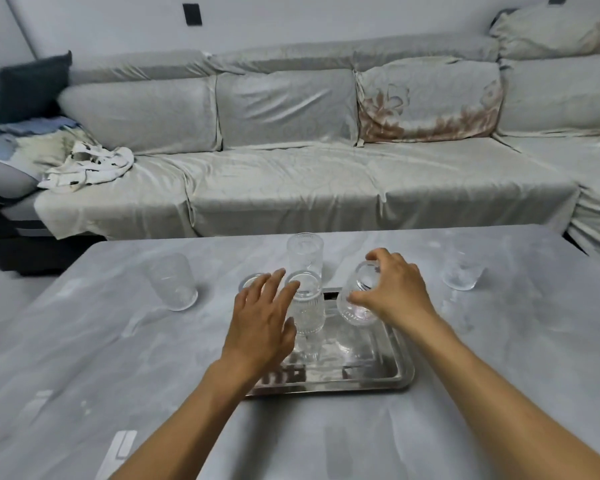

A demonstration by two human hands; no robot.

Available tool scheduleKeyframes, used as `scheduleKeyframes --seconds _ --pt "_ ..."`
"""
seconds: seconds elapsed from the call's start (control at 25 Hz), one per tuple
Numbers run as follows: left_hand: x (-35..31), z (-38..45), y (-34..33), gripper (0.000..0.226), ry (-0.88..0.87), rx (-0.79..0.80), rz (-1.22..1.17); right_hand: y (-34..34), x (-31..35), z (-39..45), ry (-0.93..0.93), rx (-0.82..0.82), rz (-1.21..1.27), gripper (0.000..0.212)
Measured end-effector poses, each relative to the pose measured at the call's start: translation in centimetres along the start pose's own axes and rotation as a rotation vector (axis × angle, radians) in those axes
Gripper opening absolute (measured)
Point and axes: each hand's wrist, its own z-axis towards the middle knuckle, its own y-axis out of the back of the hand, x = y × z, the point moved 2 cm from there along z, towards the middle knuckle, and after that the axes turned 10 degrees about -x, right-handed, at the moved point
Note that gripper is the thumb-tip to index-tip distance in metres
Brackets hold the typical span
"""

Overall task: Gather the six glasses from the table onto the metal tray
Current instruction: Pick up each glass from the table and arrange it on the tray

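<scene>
A shiny metal tray [392, 375] lies on the grey table in front of me. My right hand [395, 289] grips a rounded clear glass [357, 299] just above the tray's far right part. A ribbed glass [307, 306] stands on the tray, and my left hand [262, 317] hovers with spread fingers right beside it. The rim of another glass [250, 280] shows behind my left fingers. A tall glass [305, 252] stands beyond the tray. One glass [174, 287] sits on the table at the left, a short one [463, 271] at the right.
The grey table [118, 358] stretches wide on both sides of the tray. A covered sofa [291, 174] runs along the far side, with clothes [87, 166] heaped at its left end. A white strip [123, 445] lies on the table near my left forearm.
</scene>
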Motion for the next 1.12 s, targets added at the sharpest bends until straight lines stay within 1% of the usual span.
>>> scheduleKeyframes --seconds 0.08,0.12,0.2,0.32,0.44,0.48,0.56,0.64,0.68,0.76,0.84,0.88,0.92,0.96,1.0,1.08,1.12 --pt "0.1 -0.1 -0.9 0.057 -0.071 0.08 0.061 -1.5 0.2 0.2 0.088 0.023 0.0 0.068" --pt "0.2 -0.2 -1.3 0.057 -0.073 0.113 0.07 -2.2 0.2 -0.2 0.133 0.035 0.001 0.064" --pt "0.3 -0.4 -1.8 0.059 -0.071 0.124 0.053 -3.3 0.3 -0.7 0.178 0.025 0.041 0.056" --pt "0.3 -0.2 -1.5 0.067 -0.082 0.144 0.065 -4.2 0.2 -0.7 0.176 -0.008 0.105 0.058" --pt "-0.8 -0.4 -0.8 0.07 -0.085 0.143 0.061 -3.9 -0.2 -1.3 0.176 0.035 0.158 0.068" --pt "-1.8 -0.6 -0.5 0.07 -0.122 0.127 0.062 -3.6 -0.9 -1.6 0.169 0.028 0.181 0.07" --pt "-4.7 -1.3 -0.9 0.069 -0.213 0.069 0.007 -2.1 -3.3 -2.0 0.125 -0.069 0.207 0.064" --pt "-7.9 -1.3 -2.0 0.068 -0.244 0.048 -0.079 0.2 -6.6 -1.7 0.063 -0.165 0.133 0.054" --pt "-9.4 -0.9 -2.5 0.067 -0.216 0.052 -0.134 1.5 -8.4 -1.2 0.024 -0.19 0.078 0.054" --pt "-11.8 0.2 -3.7 0.065 -0.163 0.078 -0.236 3.9 -11.6 0.3 -0.056 -0.194 -0.05 0.067" --pt "-13.1 0.9 -4.8 0.063 -0.14 0.06 -0.301 5.0 -13.8 2.4 -0.098 -0.109 -0.179 0.082" --pt "-13.3 1.1 -5.1 0.061 -0.117 0.037 -0.341 5.2 -14.6 3.4 -0.124 -0.046 -0.219 0.086" --pt "-13.3 1.2 -5.4 0.058 -0.094 0.003 -0.385 5.0 -15.3 4.4 -0.15 0.008 -0.25 0.086" --pt "-13.0 1.0 -5.4 0.056 -0.075 -0.026 -0.42 4.7 -16.0 5.0 -0.17 0.046 -0.278 0.08" --pt "-12.7 0.9 -5.4 0.053 -0.058 -0.051 -0.448 4.5 -16.5 5.5 -0.178 0.057 -0.303 0.064" --pt "-11.9 0.6 -4.8 0.047 -0.027 -0.084 -0.477 4.8 -16.6 5.6 -0.173 -0.031 -0.284 0.023" --pt "-11.5 0.4 -4.4 0.044 0.002 -0.091 -0.483 5.0 -16.4 5.0 -0.16 -0.093 -0.234 0.014"
